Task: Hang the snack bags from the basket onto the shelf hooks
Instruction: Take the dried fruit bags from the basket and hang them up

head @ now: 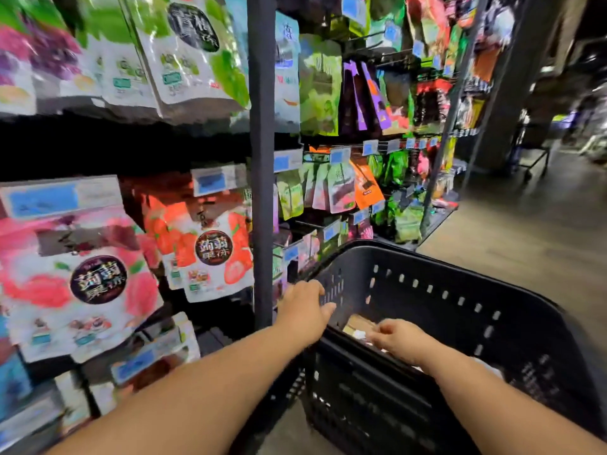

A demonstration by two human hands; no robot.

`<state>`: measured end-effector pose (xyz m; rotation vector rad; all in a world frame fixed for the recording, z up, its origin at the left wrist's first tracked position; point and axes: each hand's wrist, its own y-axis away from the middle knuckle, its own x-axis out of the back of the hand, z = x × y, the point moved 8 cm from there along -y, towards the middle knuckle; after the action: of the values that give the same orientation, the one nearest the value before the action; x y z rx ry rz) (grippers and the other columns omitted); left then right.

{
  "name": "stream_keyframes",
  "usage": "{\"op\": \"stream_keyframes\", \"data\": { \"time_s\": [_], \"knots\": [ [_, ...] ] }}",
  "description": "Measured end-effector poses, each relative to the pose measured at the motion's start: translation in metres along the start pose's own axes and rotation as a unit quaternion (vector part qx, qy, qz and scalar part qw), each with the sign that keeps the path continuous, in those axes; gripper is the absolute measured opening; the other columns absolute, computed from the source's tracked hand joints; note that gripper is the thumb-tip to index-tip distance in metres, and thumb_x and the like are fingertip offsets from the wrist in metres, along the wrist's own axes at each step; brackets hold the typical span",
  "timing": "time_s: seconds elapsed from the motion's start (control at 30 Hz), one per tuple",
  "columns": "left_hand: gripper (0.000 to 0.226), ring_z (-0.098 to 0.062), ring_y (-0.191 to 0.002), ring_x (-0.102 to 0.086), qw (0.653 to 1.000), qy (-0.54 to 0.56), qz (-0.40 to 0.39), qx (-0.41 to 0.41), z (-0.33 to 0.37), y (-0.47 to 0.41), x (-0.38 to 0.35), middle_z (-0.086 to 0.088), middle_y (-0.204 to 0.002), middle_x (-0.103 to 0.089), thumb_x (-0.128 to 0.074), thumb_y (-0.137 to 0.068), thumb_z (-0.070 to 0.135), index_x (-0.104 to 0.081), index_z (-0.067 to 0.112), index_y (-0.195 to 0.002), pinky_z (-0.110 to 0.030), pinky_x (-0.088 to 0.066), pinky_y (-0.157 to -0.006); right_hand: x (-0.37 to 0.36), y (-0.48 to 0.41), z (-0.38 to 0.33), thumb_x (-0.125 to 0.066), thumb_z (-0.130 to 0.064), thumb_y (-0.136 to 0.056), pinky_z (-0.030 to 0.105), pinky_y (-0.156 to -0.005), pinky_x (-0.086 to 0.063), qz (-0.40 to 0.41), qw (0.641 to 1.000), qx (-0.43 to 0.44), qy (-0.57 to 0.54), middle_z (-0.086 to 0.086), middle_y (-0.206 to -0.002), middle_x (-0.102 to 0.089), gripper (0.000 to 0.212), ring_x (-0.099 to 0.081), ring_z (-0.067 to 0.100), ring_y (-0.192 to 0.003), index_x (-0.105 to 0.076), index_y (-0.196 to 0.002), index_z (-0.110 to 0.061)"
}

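A black perforated basket (460, 310) stands on the floor at the lower right. My left hand (303, 307) rests on its near-left rim, fingers curled over the edge. Inside the basket, my right hand (399, 338) reaches down with curled fingers onto a pale yellowish snack bag (356, 325); the grip itself is blurred. Pink and red snack bags (210, 251) hang from shelf hooks at the left. Green, purple and orange bags (331, 188) hang further right.
A dark upright shelf post (262, 159) stands just left of the basket. Blue price tags (213, 180) front the hooks. Open grey floor (509, 241) runs to the right. A concrete pillar (512, 93) and a cart frame stand at the far right.
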<state>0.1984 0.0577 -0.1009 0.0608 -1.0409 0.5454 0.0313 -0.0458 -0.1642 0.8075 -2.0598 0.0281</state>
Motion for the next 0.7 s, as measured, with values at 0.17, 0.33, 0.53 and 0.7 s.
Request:
{"op": "stream_keyframes", "data": {
  "time_s": [0.17,0.33,0.53,0.7],
  "knots": [
    [0.031,-0.028,-0.118,-0.043,0.998,-0.029,-0.032,-0.034,0.009,-0.005,-0.02,-0.004,-0.12,-0.055,-0.056,-0.096,0.04,-0.055,0.017,-0.118,-0.04,-0.039,-0.095,-0.013,0.0,0.007,-0.052,-0.069,-0.086,0.032,-0.104,-0.04,-0.063,0.997,0.012,0.045,0.008,-0.123,-0.068,0.068,-0.059,0.024,-0.119,-0.072,-0.115,-0.011],
    [0.031,-0.025,-0.117,-0.047,0.993,-0.031,-0.085,-0.078,0.017,0.002,-0.035,-0.003,-0.118,-0.056,-0.055,-0.098,0.037,-0.054,0.017,-0.122,-0.037,-0.04,-0.095,-0.028,0.01,0.009,-0.045,-0.036,-0.104,0.04,-0.116,-0.028,-0.083,0.995,0.007,0.054,0.002,-0.138,-0.058,0.039,-0.048,0.017,-0.132,-0.062,-0.131,-0.015],
    [0.025,-0.023,-0.108,-0.057,0.977,-0.074,-0.181,-0.083,0.009,0.018,-0.051,0.001,-0.115,-0.063,-0.051,-0.098,0.043,-0.058,0.024,-0.113,-0.037,-0.046,-0.089,-0.06,0.047,0.005,-0.043,-0.059,-0.095,0.035,-0.106,-0.03,-0.147,0.988,-0.032,0.039,0.002,-0.142,-0.052,0.054,-0.047,0.02,-0.124,-0.055,-0.135,-0.025],
    [0.034,-0.022,-0.109,-0.057,0.949,-0.148,-0.264,-0.084,-0.005,0.039,-0.065,0.0,-0.118,-0.063,-0.048,-0.099,0.048,-0.057,0.021,-0.118,-0.033,-0.043,-0.088,-0.09,0.068,-0.002,-0.029,-0.045,-0.106,0.041,-0.115,-0.025,-0.204,0.972,0.019,0.112,0.01,-0.15,-0.042,0.042,-0.039,0.028,-0.136,-0.049,-0.137,-0.024]
  ]
}}
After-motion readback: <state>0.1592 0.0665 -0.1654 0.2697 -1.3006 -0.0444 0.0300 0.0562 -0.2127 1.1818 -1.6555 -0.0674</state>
